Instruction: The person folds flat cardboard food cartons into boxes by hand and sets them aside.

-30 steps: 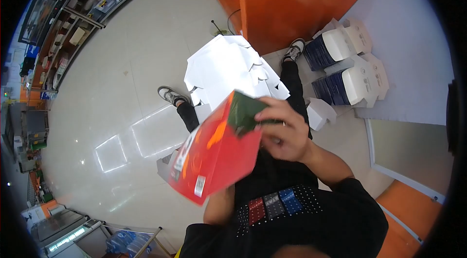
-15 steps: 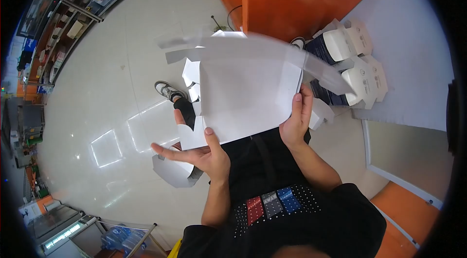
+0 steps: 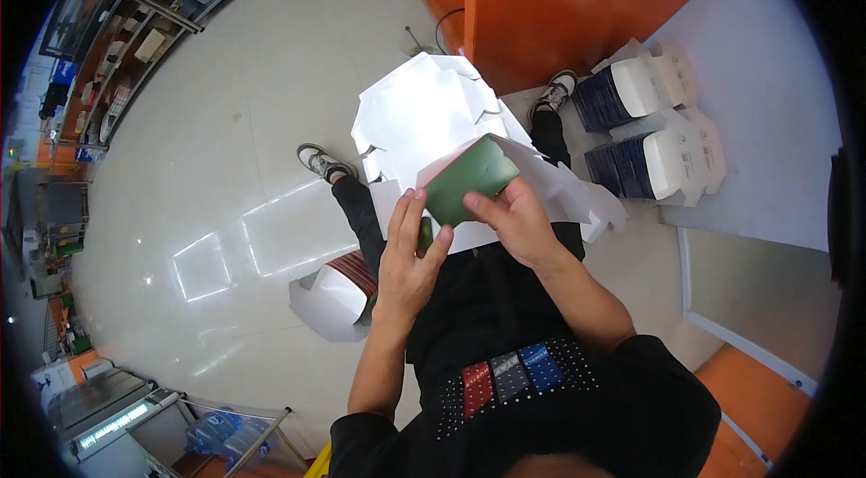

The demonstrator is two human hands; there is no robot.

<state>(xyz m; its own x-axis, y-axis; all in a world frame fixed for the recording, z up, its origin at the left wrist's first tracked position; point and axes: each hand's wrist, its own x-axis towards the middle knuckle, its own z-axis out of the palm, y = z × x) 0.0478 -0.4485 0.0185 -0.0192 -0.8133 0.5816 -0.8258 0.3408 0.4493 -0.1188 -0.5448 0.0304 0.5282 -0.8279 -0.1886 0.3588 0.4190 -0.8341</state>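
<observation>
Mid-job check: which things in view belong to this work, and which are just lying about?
In the job:
green-sided carton, at left hand and right hand
white cardboard in front
probably the cardboard stacks, picture right

Seemingly lying about:
blue plastic bottles
beige box, upper left

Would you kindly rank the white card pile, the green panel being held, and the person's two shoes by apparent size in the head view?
Largest to smallest:
1. White card pile
2. Green panel
3. Left shoe and right shoe: they look alike, so I leave them unranked.
</observation>
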